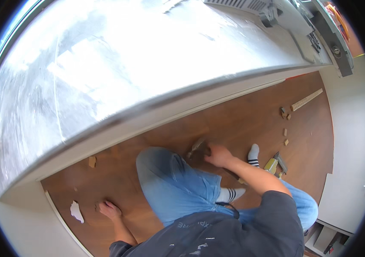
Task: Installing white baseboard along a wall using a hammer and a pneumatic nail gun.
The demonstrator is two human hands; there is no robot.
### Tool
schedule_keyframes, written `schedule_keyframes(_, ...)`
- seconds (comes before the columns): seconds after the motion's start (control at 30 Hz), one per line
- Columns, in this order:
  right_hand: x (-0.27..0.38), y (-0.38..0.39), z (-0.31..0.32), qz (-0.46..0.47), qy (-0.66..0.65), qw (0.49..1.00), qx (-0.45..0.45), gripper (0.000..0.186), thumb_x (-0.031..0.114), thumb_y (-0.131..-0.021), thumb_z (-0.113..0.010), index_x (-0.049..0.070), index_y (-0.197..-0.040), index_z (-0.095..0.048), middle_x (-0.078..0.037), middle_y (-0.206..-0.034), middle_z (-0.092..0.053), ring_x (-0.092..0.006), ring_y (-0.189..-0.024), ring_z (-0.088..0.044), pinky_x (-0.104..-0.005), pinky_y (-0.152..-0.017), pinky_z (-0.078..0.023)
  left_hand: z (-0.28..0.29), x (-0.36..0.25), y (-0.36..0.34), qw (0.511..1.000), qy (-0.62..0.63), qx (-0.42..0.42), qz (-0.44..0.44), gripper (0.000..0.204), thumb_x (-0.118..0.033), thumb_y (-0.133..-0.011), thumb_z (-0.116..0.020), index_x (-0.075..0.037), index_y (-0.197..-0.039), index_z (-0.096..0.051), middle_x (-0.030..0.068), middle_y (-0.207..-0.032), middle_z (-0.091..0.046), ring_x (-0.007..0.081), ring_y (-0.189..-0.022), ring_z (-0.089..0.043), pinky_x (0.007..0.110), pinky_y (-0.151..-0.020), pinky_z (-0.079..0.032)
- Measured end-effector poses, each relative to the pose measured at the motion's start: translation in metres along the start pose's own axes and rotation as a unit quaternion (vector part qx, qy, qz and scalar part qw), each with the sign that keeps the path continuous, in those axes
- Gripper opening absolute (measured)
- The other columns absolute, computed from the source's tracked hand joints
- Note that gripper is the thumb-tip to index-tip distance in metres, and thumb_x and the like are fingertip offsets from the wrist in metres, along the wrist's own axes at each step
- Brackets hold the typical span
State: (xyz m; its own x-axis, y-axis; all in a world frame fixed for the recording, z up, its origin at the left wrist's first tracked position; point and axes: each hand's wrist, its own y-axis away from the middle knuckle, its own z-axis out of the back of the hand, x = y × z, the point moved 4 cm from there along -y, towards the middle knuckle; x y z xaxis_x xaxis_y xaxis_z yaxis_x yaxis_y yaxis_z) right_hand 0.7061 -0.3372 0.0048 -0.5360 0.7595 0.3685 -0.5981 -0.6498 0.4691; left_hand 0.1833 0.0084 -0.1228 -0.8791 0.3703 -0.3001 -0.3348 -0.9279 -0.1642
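My right hand (219, 155) is wrapped around what looks like a hammer (197, 147), held low over the brown floor just past my bent knee. Its metal head is blurred, and part of the handle hides behind my hand and forearm. Down on the floor at the lower left is my left hand (110, 210), its fingers bunched together by a small dark mark. Whatever they may pinch is too small to make out. A torn white scrap (77, 212) lies to the left of that hand.
A wood-coloured block (92, 161) lies near the baseboard. At the right are small blocks (286, 142), a long light strip (306, 100) and a yellow-and-grey tool (272, 165) beside my foot. Plastic-covered worktop (148, 55) overhangs the far side; a white cabinet (345, 188) stands right.
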Motion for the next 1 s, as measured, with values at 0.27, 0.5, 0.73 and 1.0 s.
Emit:
schedule_keyframes(0.27,-0.045,0.041,0.117,0.158,-0.306,0.921,-0.182,0.018,0.015,-0.090,-0.064,0.001,-0.101,-0.062,-0.009,-0.079,-0.065,-0.0212,-0.074,-0.066,-0.0378,-0.066,-0.052,0.015,0.015,-0.052,0.968,0.133,-0.082,0.195,0.041,-0.029,-0.105,-0.054,0.005,-0.127,-0.060,0.0234,-0.125,-0.066,0.0395,-0.114,-0.064,0.042,-0.098,-0.050)
schedule_keyframes(0.5,-0.036,0.081,0.179,0.267,-0.575,0.723,-0.274,0.030,0.025,-0.093,-0.076,0.003,-0.099,-0.057,-0.005,-0.078,-0.061,-0.0149,-0.067,-0.062,-0.0313,-0.062,-0.052,0.002,-0.463,-0.103,0.838,0.495,0.231,-0.017,0.033,-0.021,-0.097,-0.055,-0.001,-0.119,-0.068,0.0085,-0.102,-0.070,0.0178,-0.089,-0.066,0.032,-0.080,-0.053)
schedule_keyframes(0.73,-0.050,0.040,0.217,0.353,-0.475,0.704,-0.392,0.035,0.030,-0.098,-0.071,0.007,-0.089,-0.046,-0.009,-0.073,-0.059,-0.0210,-0.061,-0.060,-0.0382,-0.064,-0.054,-0.129,-0.581,-0.038,0.708,0.424,0.513,0.237,0.047,-0.044,-0.098,-0.068,-0.006,-0.123,-0.062,0.0100,-0.114,-0.069,0.0223,-0.097,-0.068,0.040,-0.088,-0.053)
schedule_keyframes(1.0,-0.035,-0.058,0.182,0.304,-0.504,0.700,-0.404,0.027,0.009,-0.097,-0.070,0.006,-0.076,-0.053,0.003,-0.068,-0.056,-0.0055,-0.063,-0.047,-0.0236,-0.057,-0.041,-0.163,-0.583,-0.037,0.643,0.580,0.418,0.275,0.044,-0.038,-0.097,-0.072,0.000,-0.117,-0.064,0.0103,-0.109,-0.071,0.0201,-0.097,-0.070,0.032,-0.079,-0.056)
